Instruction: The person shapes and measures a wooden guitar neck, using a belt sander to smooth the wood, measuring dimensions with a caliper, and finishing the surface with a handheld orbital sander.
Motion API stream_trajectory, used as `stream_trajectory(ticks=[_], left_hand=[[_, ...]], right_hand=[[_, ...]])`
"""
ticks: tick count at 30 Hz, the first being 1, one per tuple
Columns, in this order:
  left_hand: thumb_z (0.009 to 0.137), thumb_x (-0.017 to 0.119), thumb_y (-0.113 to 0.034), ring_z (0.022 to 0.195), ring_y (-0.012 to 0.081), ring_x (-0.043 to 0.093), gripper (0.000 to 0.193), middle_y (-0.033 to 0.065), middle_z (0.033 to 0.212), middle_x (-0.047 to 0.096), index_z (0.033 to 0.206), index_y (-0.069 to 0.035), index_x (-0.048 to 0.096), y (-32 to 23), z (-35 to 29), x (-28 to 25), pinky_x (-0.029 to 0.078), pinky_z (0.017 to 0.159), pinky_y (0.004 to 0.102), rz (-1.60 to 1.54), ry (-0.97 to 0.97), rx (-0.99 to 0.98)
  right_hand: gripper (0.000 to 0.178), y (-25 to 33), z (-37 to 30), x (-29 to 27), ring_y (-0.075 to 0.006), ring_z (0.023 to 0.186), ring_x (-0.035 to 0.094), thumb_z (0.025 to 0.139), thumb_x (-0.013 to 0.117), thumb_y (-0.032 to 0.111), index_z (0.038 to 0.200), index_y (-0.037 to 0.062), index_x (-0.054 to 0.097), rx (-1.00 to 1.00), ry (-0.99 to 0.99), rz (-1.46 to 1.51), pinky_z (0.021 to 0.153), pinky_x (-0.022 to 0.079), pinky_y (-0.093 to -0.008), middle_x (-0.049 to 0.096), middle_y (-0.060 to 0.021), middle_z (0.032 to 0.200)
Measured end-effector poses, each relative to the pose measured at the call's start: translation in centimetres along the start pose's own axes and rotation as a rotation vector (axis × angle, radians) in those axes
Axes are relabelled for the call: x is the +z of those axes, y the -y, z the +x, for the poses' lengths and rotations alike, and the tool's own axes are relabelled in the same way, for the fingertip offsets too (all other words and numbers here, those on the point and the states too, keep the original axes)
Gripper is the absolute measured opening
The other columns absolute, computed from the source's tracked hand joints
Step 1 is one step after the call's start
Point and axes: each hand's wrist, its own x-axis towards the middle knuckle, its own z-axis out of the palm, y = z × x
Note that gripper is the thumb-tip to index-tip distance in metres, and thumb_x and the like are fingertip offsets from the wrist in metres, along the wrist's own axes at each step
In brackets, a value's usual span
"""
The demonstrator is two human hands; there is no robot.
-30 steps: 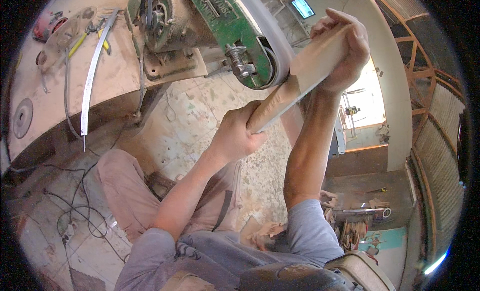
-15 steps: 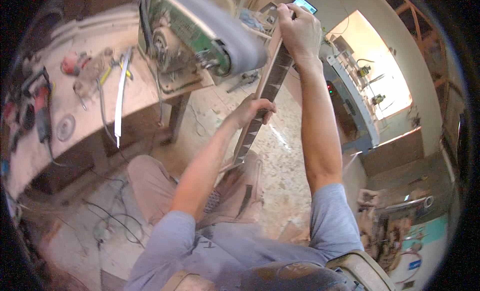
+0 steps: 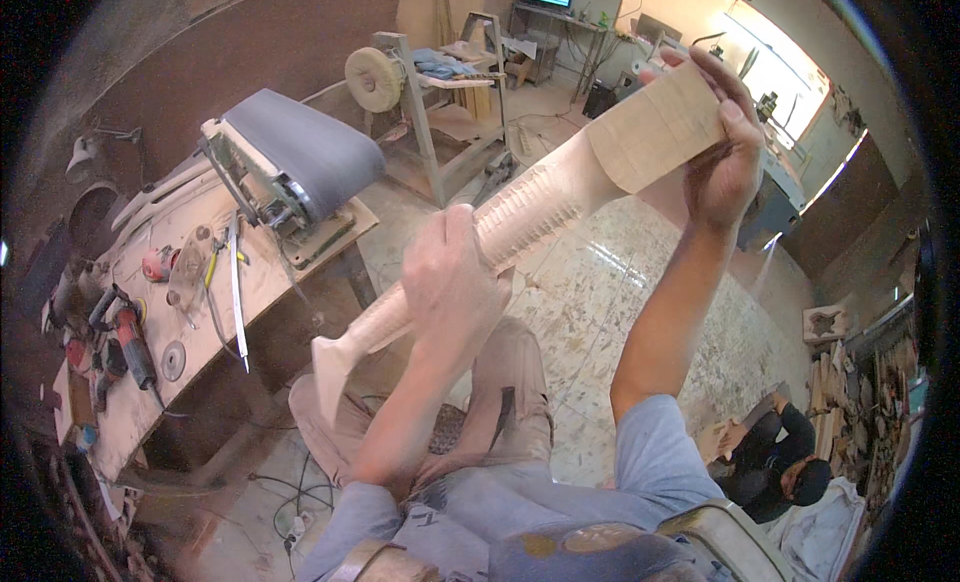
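Note:
A pale carved wooden furniture leg [image 3: 535,207] slants across the view in front of me, held up in the air. It has a square block at its upper right end, a row of carved notches along the shaft, and a flared foot at its lower left. My left hand [image 3: 450,282] is wrapped round the middle of the shaft. At the block end my right hand [image 3: 725,147] grips the far side and end, some fingers hidden behind the wood. To the left, apart from the leg, stands a belt sander [image 3: 300,152] with a grey belt.
The workbench [image 3: 270,317] on the left carries an angle grinder [image 3: 132,342], a red power tool [image 3: 160,263] and a grinding disc [image 3: 173,360]. A wooden stand with a round buffing wheel [image 3: 374,80] is beyond. At the lower right, a person in black [image 3: 780,457] crouches near stacked wood.
The leg has swung from steep to slanting and turned, showing its pale notched face instead of a dark patterned side. My view has shifted, so the sander appears farther away.

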Motion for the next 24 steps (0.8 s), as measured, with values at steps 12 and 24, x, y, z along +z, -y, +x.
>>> stream_trajectory(ticks=[12, 24], left_hand=[[0.077, 0.068, -0.012, 0.091, 0.0264, 0.058, 0.036, 0.0059, 0.093, 0.057, 0.112, -0.011, 0.065, 7.2, -4.1, -9.2, 0.04, 0.086, 0.0422, 0.754, 0.044, 0.351], [0.082, 0.072, -0.017, 0.124, 0.0224, 0.05, 0.038, 0.0045, 0.123, 0.051, 0.117, -0.026, 0.058, 17.0, -7.3, -20.9, 0.027, 0.109, 0.0485, 1.17, -0.357, 0.468]], right_hand=[[0.043, -9.7, -14.9, -1.7, -0.014, 0.096, 0.064, 0.075, 0.069, 0.001, 0.117, 0.004, 0.059, 0.713, 0.356, 0.129, 0.089, 0.052, -0.0292, 0.066, -0.0047, 0.105], [0.072, -9.3, -22.7, 16.9, -0.0326, 0.106, 0.07, 0.072, 0.067, 0.008, 0.142, 0.0045, 0.053, 0.597, 1.149, 0.257, 0.094, 0.052, -0.0394, 0.07, -0.0216, 0.115]])
